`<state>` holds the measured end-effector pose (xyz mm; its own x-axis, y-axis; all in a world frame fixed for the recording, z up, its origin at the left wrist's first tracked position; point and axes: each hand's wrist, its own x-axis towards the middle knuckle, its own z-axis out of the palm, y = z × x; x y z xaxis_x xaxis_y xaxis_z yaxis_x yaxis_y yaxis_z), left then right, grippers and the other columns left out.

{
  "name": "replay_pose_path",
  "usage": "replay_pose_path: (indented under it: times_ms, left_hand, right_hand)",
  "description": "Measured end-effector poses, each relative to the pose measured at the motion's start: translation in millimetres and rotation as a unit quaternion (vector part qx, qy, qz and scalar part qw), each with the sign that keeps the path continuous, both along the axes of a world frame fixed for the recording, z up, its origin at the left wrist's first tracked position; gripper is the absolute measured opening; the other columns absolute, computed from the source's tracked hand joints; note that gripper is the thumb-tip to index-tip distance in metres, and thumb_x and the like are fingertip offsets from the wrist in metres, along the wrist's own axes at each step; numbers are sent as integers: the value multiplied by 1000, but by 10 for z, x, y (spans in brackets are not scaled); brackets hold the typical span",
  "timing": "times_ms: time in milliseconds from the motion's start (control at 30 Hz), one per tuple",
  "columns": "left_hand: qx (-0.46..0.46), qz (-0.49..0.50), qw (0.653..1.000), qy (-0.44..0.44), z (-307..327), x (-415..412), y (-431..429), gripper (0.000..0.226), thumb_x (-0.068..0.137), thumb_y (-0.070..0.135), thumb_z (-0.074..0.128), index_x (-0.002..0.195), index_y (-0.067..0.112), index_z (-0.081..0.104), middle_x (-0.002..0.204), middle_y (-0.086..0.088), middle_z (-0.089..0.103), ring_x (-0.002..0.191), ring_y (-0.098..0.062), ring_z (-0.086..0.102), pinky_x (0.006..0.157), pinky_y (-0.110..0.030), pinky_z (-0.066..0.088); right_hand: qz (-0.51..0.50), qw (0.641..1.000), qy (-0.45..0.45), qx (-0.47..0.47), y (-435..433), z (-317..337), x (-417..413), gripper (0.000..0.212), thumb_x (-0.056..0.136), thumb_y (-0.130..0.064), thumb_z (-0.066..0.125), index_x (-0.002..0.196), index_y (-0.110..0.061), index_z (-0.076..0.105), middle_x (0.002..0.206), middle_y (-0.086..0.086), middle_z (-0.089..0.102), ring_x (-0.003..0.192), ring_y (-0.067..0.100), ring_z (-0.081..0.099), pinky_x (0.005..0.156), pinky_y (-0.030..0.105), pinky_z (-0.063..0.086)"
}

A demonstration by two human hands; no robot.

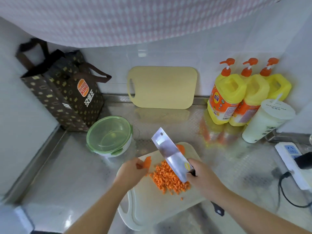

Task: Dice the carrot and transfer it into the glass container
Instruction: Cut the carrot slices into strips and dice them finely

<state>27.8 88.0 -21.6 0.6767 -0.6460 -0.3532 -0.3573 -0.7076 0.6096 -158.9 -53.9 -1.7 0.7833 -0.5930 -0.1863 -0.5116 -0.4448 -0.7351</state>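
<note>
Glass container (109,135), green lid on, nothing visible inside, toward counter's left rear corner. Diced carrot (168,179): small orange cubes heaped mid cutting board (143,208). Left hand (130,172) pinches carrot slice (148,162); right hand (201,179) grips cleaver (172,154).

**Pretty clearly a home kitchen**

Steel countertop (70,166) and white wall tiles (211,53), for starters. Past the left hand's fingers (141,164) a spare yellow chopping board (163,87) leans on the wall. Off to their right sit three pump bottles of dish soap (226,98) and a takeaway tea cup (265,122). To their left is a fast-food bag (67,95).
</note>
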Motion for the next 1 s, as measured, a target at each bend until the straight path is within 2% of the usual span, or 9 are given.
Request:
replay_pose_path:
  times_ms: [67, 167, 233, 367, 567, 633, 700, 800, 1000]
  left_hand:
    - [28, 45, 994, 94, -97, -63, 235, 38, 86, 38, 60, 54, 18, 60, 56, 4, 55, 51, -11, 48, 55, -21, 38]
    - [53, 102, 973, 199, -239, -204, 476, 39, 80, 41, 62, 53, 15, 57, 48, 3, 52, 44, -14, 40, 51, -22, 33]
    - [55, 107, 979, 163, -322, -299, 545, 45, 86, 46, 58, 52, 17, 57, 44, 6, 54, 41, -11, 44, 48, -20, 35]
    - [47, 116, 992, 33, -325, -456, 582, 35, 89, 53, 49, 83, 19, 57, 73, 4, 67, 70, -13, 61, 66, -26, 48]
    - [35, 86, 995, -44, -339, -490, 603, 43, 92, 53, 45, 117, 19, 50, 110, 1, 53, 94, -21, 59, 81, -34, 50]
    - [17, 43, 998, -36, -341, -448, 616, 49, 91, 46, 51, 133, 22, 42, 125, 2, 43, 107, -21, 55, 88, -34, 48]
    - [66, -81, 993, -52, -330, -387, 625, 68, 85, 36, 63, 143, 28, 29, 134, 3, 32, 121, -19, 42, 94, -34, 45]
    - [165, -224, 951, -137, -257, -328, 567, 72, 82, 35, 67, 142, 29, 28, 134, 2, 29, 118, -25, 38, 89, -31, 44]
    - [169, -200, 956, -131, -230, -330, 457, 52, 85, 38, 62, 132, 30, 42, 124, 6, 39, 103, -29, 47, 83, -33, 47]
  right_hand:
    - [35, 999, 26, 5, 178, -102, 26, 36, 78, 2, 44, 65, -28, 29, 55, -7, 28, 51, 8, 25, 50, 25, 19]
    - [74, 996, 56, 0, 429, -236, 46, 31, 78, -1, 42, 66, -27, 30, 57, -6, 29, 54, 9, 26, 50, 26, 19]
    - [84, 994, 65, 3, 558, -304, 50, 27, 77, -2, 42, 65, -21, 27, 59, -5, 29, 56, 11, 25, 51, 28, 17]
    - [100, 990, 94, -13, 680, -345, 57, 28, 82, -3, 42, 66, -21, 27, 63, -4, 33, 56, 10, 30, 51, 26, 23]
    - [44, 994, 99, -24, 606, -212, -12, 23, 86, -5, 42, 72, -22, 35, 62, -4, 32, 54, 9, 29, 49, 24, 22]
    - [46, 994, 92, -31, 589, -206, -46, 22, 84, -4, 42, 70, -17, 31, 62, -2, 31, 54, 11, 26, 51, 27, 19]
    - [47, 995, 84, -31, 583, -203, -64, 23, 84, -4, 42, 68, -17, 31, 61, -3, 32, 54, 11, 27, 50, 27, 20]
    - [39, 996, 72, -20, 567, -179, -74, 12, 83, -5, 41, 74, -11, 38, 61, -2, 32, 54, 12, 26, 50, 27, 19]
    - [40, 997, 65, -17, 528, -128, -105, 21, 81, -4, 40, 68, -16, 30, 60, -3, 30, 54, 12, 25, 51, 27, 19]
